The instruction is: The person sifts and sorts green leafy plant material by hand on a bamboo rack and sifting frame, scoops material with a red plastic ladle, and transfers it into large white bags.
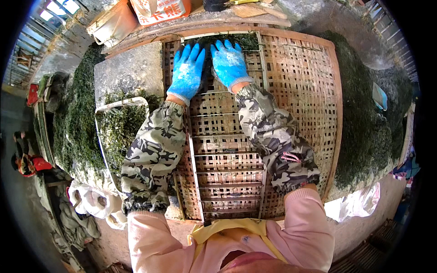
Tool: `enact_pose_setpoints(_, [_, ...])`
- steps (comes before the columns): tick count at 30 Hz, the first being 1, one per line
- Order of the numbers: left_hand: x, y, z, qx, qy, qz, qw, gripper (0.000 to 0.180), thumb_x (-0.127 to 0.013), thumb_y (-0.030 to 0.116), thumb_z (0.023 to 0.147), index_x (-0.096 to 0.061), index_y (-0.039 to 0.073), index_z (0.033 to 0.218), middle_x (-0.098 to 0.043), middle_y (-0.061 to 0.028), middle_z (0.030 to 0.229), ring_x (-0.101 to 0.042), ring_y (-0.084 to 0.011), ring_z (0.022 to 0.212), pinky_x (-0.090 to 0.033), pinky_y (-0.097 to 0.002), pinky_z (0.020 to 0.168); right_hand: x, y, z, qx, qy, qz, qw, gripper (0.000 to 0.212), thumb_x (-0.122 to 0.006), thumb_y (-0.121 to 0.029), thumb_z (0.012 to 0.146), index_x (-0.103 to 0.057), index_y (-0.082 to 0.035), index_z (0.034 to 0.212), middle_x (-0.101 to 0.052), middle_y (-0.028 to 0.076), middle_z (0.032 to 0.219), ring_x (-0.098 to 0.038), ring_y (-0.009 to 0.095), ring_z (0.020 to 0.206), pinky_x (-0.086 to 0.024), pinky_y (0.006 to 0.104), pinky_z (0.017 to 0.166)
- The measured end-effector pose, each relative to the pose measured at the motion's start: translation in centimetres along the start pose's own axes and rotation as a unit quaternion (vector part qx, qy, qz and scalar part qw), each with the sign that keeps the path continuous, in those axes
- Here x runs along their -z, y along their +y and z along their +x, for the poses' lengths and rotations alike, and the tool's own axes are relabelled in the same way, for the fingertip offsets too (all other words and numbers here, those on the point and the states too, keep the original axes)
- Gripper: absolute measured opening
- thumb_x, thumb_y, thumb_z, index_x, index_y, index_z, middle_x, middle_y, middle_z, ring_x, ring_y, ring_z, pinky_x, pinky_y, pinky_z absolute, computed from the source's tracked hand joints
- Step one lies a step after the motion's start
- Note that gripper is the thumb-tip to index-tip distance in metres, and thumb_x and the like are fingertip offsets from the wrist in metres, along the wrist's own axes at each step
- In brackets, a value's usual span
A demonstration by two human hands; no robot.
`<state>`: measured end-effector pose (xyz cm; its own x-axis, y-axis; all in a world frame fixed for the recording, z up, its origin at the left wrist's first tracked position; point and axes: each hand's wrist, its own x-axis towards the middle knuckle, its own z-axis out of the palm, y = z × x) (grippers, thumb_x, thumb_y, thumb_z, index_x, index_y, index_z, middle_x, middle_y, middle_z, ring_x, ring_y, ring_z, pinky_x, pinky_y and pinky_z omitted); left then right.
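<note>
Both my hands wear blue gloves with whitish smears. My left hand (187,70) lies palm down with its fingers stretched forward, over the far left side of a narrow metal frame with crossbars (195,166). Beside it, my right hand (229,66) is also flat, its fingers apart and pointing away from me. Under and around the fingertips is a layer of dark green, stringy plant material (248,42) at the frame's far end. Beneath the frame is a woven bamboo mat (300,77) with a wooden border. What lies directly under my palms is hidden.
Green plant heaps (79,123) flank the mat left and right. At left are a grey slab (127,68) and another metal frame (101,108) with green material inside. A white bucket (114,25) and printed bag (161,9) stand behind. White plastic bags (93,200) hang in front.
</note>
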<state>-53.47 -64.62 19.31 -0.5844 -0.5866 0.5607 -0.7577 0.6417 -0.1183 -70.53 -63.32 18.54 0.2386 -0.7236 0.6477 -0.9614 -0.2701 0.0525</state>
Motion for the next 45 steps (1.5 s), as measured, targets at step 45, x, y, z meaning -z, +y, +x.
enact_pose_setpoints(45, [1.9,9.0,-6.8,0.055,-0.038,-0.106,0.992,0.045,-0.058,0.026,0.088,-0.058,-0.001,0.124,-0.053,-0.0200,0.134,-0.047,-0.0381,0.127,-0.032,-0.0508,0.110,0.3,0.6,5.4,-0.065,-0.296,0.314,0.900,0.025,-0.060,-0.028,0.090,-0.066,-0.006,0.099,-0.065,0.013,0.100,-0.059,0.025,0.087,-0.049,0.0408,0.080])
